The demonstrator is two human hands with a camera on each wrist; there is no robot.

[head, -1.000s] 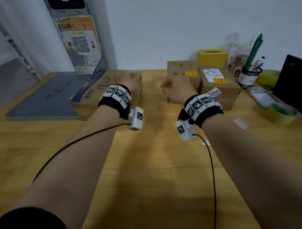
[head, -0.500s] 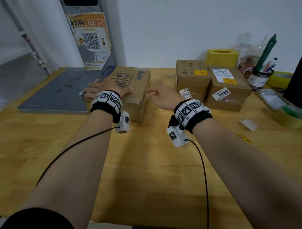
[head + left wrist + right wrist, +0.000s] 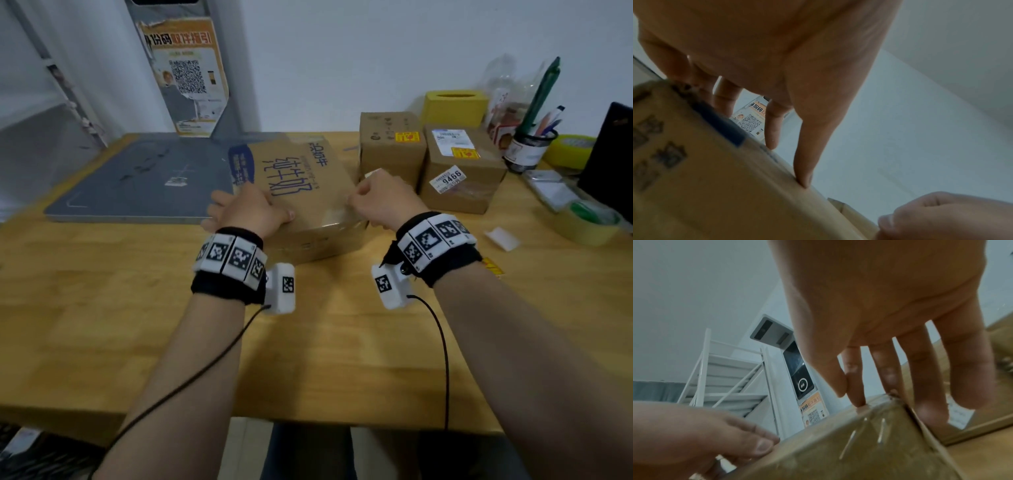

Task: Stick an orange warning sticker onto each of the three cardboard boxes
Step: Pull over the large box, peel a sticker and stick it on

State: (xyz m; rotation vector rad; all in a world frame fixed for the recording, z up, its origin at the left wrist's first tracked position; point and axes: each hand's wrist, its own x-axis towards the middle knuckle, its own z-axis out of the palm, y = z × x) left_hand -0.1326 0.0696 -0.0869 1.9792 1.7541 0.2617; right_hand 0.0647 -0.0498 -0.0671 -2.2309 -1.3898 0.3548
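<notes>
Now | both hands (image 3: 250, 210) grip large box (image 3: 308, 192) | two stickered boxes (image 3: 390, 147) beside

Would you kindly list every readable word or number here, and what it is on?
"9466": white label on the right small cardboard box.
"纯牛奶": large printed cardboard box.
Orange QR poster headline, orange warning stickers, white shipping label: too blurred to read.

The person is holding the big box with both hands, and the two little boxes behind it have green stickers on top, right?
Almost. Both hands, left hand and right hand, do hold the big box, but the stickers are orange, not green. The head view shows one orange sticker on the left small box and another orange sticker on the right small box.
</notes>
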